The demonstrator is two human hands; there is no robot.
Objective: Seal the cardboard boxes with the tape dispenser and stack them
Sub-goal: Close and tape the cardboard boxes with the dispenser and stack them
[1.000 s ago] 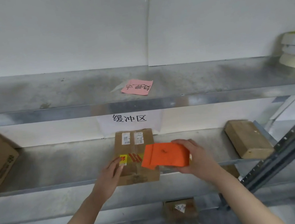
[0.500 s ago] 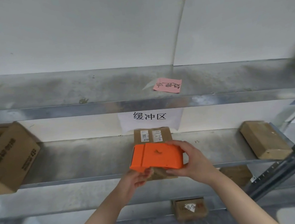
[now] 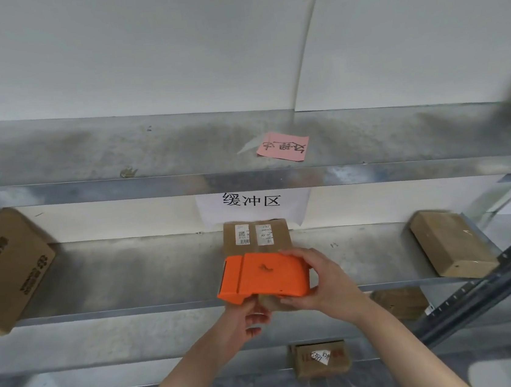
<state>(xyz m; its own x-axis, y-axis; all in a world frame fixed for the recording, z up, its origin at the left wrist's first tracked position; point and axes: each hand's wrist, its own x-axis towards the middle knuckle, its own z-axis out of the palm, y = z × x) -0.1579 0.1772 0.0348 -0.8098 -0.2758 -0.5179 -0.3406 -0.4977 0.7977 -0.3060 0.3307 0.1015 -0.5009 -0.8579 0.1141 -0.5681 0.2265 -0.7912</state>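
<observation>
Reads "缓冲区" in black print on a white paper sign [image 3: 252,206] on the wall behind the middle shelf [image 3: 129,271]. Shows black handwriting, upside down and not legible, on a pink note [image 3: 282,146] lying flat on the upper shelf [image 3: 84,152]. Carries two white printed labels with barcodes, text too small to read, on the far top of the small cardboard box [image 3: 256,236] at the middle shelf's front edge, directly below the sign. Bears dark block characters, turned sideways and unreadable, on a large tilted carton [image 3: 5,269] at far left. Has a white handwritten tag and red marks on a lower box [image 3: 320,357].

Dull, scuffed galvanised metal for both shelves. Plain brown board for every box, including a blank box [image 3: 451,242] at right.

Orange, boxy, smooth plastic for the tape dispenser [image 3: 267,276], stepped at its left end, held over the near half of the small cardboard box. Grips it from the right with the right hand [image 3: 325,284], thumb below, fingers curled over the top edge. Curls the left hand [image 3: 243,320] beneath the dispenser at the box's near end. Impossible to tell whether holding anything.
</observation>
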